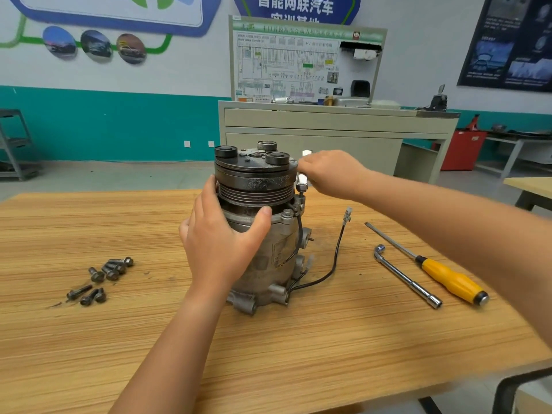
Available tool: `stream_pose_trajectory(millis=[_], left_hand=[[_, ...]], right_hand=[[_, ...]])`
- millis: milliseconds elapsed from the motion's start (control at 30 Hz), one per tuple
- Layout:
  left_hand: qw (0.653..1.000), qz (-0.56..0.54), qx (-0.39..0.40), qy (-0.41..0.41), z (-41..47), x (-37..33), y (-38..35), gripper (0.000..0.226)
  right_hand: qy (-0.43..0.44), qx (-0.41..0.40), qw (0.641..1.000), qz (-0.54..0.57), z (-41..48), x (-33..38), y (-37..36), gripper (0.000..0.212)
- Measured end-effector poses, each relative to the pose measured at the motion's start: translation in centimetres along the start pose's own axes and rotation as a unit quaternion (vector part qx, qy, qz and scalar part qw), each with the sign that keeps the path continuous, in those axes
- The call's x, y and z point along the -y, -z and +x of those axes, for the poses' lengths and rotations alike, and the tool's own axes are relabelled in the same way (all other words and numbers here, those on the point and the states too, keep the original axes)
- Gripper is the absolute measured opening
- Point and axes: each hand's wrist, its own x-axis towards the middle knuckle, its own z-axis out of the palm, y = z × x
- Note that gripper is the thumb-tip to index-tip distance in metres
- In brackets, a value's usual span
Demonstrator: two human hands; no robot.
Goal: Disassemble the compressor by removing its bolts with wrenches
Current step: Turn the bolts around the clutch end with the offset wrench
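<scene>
Several loose bolts (114, 272), left hand (221, 243) gripping compressor (257, 180), right hand (331, 174) holding wrench (301, 179)

We stand in an automotive training workshop: a wiring-diagram teaching board (301, 64) on a cabinet (328, 127), car pictures (95, 44) on the wall, a wooden workbench (298, 339).
</scene>
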Motion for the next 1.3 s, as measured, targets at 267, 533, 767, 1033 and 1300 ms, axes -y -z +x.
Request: stream_pose_trajectory(millis=[267,533,767,1033,1300], left_hand=[[1.000,-0.002,-0.001,-0.002,0.0,0.1,0.0,0.094],[1.000,-0.005,0.007,0.002,-0.1,0.1,0.0,0.094],[1.000,-0.004,0.010,0.003,-0.1,0.1,0.0,0.095],[1.000,0.000,0.015,0.004,0.0,0.1,0.0,0.098],[1.000,0.004,0.016,0.006,0.0,0.0,0.1,0.098]], right_hand=[[-0.196,-0.172,0.929,0.264,-2.4,0.1,1.4,0.031],[-0.198,0.035,0.974,0.099,-7.6,2.2,5.3,0.021],[-0.140,0.066,0.987,-0.038,-6.3,4.1,5.9,0.038],[-0.078,0.109,0.983,-0.126,-5.7,4.0,6.1,0.026],[-0.002,0.143,0.972,-0.185,-5.0,3.1,7.1,0.028]])
